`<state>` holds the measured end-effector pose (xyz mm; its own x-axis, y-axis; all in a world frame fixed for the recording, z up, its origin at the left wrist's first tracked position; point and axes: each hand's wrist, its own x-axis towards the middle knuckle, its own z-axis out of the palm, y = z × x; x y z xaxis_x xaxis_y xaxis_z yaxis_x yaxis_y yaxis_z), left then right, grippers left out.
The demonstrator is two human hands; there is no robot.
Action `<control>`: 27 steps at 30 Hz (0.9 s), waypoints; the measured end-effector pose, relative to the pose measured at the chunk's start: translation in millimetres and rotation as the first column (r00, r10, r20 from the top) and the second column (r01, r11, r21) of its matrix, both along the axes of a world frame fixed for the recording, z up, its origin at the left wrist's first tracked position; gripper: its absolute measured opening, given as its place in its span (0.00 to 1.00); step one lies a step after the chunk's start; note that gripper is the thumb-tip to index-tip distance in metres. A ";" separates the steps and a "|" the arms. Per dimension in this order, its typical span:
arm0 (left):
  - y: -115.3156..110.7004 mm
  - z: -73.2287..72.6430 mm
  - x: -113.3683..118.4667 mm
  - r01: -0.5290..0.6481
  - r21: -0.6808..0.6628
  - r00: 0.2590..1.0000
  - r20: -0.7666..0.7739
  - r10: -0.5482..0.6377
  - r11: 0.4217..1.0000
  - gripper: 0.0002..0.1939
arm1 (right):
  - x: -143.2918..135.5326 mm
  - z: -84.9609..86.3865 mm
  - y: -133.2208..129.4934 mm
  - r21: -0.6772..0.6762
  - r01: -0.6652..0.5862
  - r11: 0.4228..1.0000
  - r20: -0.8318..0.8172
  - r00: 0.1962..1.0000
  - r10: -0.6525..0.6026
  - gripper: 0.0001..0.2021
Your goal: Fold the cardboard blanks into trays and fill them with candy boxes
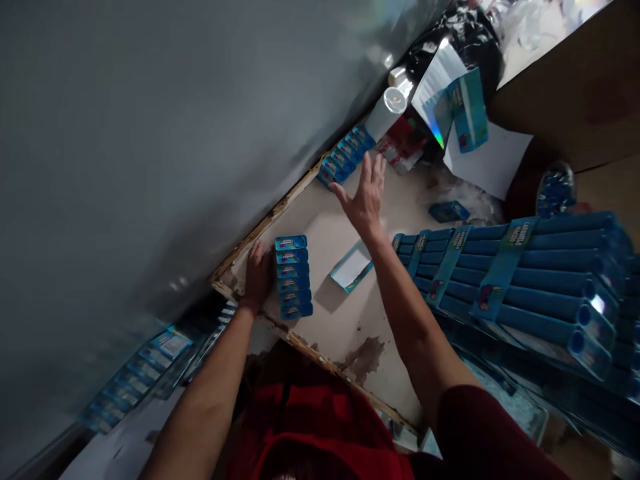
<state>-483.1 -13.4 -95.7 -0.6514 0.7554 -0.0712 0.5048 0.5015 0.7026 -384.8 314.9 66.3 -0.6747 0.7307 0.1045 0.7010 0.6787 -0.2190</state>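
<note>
On the worn white table (360, 327), a column of several small blue boxes (294, 277) stands side by side. My left hand (257, 273) rests on the table just left of that column, its fingers apart and nothing visible in them. My right hand (367, 197) hovers over the table with thumb and fingers spread, empty, near a second row of blue boxes (346, 157) along the table's back edge. Between my right forearm and the column lies an open blue carton with a white inside (353, 268).
Long stacked blue packs (520, 273) fill the right side. Behind stand a white cylindrical container (386, 113), a black plastic bag (463, 43) and a loose blue carton (469, 110). A small blue box (449, 211) lies at the right. A grey wall (165, 133) borders the left.
</note>
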 end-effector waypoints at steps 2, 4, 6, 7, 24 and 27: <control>4.0 -5.0 1.9 0.012 -0.022 0.999 -0.046 -0.013 1.000 0.22 | -31.0 -26.5 44.9 0.017 0.043 0.999 0.028 0.999 -0.043 0.46; 3.7 -6.1 5.3 0.020 -0.053 0.996 -0.085 -0.024 0.998 0.23 | -51.6 -53.7 64.4 0.010 -0.007 1.000 0.069 0.998 0.006 0.48; 1.5 -5.3 6.8 0.031 -0.078 0.994 -0.103 -0.039 0.996 0.23 | -61.0 -72.5 64.9 0.010 -0.040 0.999 0.113 0.993 0.039 0.48; 0.4 -4.8 6.7 0.040 -0.088 0.993 -0.104 -0.049 0.995 0.23 | -62.5 -77.6 61.7 0.015 -0.038 0.999 0.132 0.991 0.036 0.48; -0.5 -5.1 6.0 0.066 -0.088 0.989 -0.126 -0.077 0.994 0.23 | -61.9 -72.6 57.5 -0.055 -0.022 0.998 0.103 0.994 0.028 0.43; -1.1 -4.7 5.2 0.059 -0.108 0.990 -0.118 -0.072 0.992 0.22 | -68.2 -86.4 78.9 -0.056 -0.035 0.998 0.095 0.995 0.040 0.44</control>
<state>-477.9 -14.5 -100.4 -0.6093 0.7894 -0.0746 0.6177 0.5315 0.5796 -453.0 393.7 -20.1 -0.7065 0.7077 -0.0016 0.6952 0.6935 -0.1890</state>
